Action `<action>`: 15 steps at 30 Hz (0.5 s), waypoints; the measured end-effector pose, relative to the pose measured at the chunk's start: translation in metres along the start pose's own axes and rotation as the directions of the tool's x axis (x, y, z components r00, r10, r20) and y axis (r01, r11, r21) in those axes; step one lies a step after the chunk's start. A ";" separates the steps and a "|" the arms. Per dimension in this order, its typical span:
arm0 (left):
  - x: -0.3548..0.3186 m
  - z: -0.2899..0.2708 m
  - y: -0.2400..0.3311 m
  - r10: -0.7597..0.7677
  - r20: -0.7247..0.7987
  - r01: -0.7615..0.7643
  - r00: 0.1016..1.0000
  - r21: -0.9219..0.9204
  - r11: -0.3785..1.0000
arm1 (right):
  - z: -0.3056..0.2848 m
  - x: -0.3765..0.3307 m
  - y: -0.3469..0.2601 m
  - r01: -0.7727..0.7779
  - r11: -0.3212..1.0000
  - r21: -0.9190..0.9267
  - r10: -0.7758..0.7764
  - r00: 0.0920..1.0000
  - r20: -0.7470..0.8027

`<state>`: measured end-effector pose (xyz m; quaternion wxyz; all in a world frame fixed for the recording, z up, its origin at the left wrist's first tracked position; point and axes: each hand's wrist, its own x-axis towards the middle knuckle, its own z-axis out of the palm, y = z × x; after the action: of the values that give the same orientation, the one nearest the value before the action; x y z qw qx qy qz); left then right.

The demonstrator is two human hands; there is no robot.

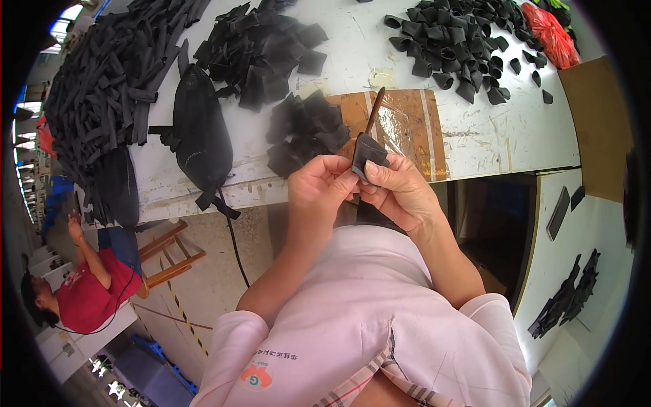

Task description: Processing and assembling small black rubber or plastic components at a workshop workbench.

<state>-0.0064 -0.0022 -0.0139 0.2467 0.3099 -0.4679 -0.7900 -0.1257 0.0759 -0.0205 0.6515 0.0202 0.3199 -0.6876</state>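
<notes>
Both hands meet at the table's near edge around a small folded piece of black fabric (370,153). My left hand (321,182) pinches its lower left edge between thumb and fingers. My right hand (401,190) grips its right side, the thumb pressed on the front. Behind the fabric a slim brown stick (375,112) slants up and away; its lower end is hidden, so I cannot tell whether it sits inside the piece. Under the stick lies a brown cardboard sheet (413,125) with clear tape. Flat black fabric pieces (308,129) are heaped just left of it.
More flat pieces (261,51) and a large heap of black strips (102,74) cover the table's left. A dark stuffed fabric form (200,129) lies between. Small black tube-like pieces (454,41) and a red plastic bag (550,34) are far right. Another person (88,292) sits at left beside a wooden stool (169,258).
</notes>
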 end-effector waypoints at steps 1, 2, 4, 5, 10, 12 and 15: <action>0.000 0.000 0.000 0.042 -0.013 -0.041 0.999 0.011 0.999 | 0.001 0.000 0.000 0.001 1.000 0.006 -0.001 1.000 -0.004; -0.001 0.001 0.001 0.039 -0.013 -0.039 0.999 0.012 0.999 | 0.001 0.000 0.000 0.000 1.000 0.010 0.000 1.000 -0.007; -0.002 0.005 0.005 0.095 -0.016 -0.094 0.995 0.045 0.995 | -0.002 0.001 0.000 -0.011 1.000 0.026 0.012 1.000 -0.014; -0.002 0.004 0.004 0.093 -0.017 -0.093 0.995 0.046 0.995 | -0.002 0.001 0.000 -0.023 0.999 0.041 0.023 1.000 -0.017; -0.001 0.003 0.002 0.061 -0.038 -0.058 0.997 0.071 0.996 | -0.002 0.002 0.002 -0.028 0.999 0.030 0.028 1.000 -0.007; -0.003 0.003 0.003 0.087 -0.034 -0.085 0.996 0.070 0.994 | -0.003 0.003 0.002 -0.034 0.999 0.026 0.034 0.999 0.002; -0.004 0.003 0.003 0.116 -0.031 -0.113 0.993 0.080 0.990 | -0.002 0.004 0.003 -0.050 0.998 0.045 0.050 0.999 -0.010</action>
<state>-0.0056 0.0006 -0.0094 0.2877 0.3060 -0.5110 -0.7500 -0.1242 0.0740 -0.0255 0.6660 0.0465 0.3077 -0.6779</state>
